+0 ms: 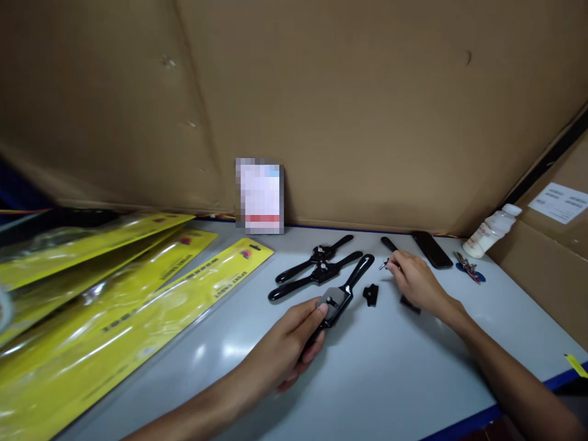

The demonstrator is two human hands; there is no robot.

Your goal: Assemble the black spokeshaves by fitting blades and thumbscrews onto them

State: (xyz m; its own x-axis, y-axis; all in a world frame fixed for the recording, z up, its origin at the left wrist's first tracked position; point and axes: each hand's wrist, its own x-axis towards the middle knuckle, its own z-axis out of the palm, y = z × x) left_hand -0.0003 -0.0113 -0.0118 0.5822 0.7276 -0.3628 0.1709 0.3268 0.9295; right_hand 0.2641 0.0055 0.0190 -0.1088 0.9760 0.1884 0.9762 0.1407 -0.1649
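My left hand (pixel 285 346) grips one handle of a black spokeshave (pixel 345 289) that lies tilted on the grey table, thumb on its middle plate. My right hand (pixel 416 282) rests on the table to the right, fingertips pinched on a small silver screw (pixel 383 264). Between the hands lies a small black cap piece (pixel 370 294). A dark flat part (pixel 410 304) shows under my right palm. Two more black spokeshaves (pixel 316 264) lie side by side behind the held one.
Several yellow packaging cards in plastic sleeves (pixel 114 306) cover the table's left side. A black phone (pixel 432 248), keys (pixel 468 267) and a white bottle (pixel 491 231) sit at the back right. Cardboard walls stand behind and at the right. The table's blue front edge (pixel 528 398) is near.
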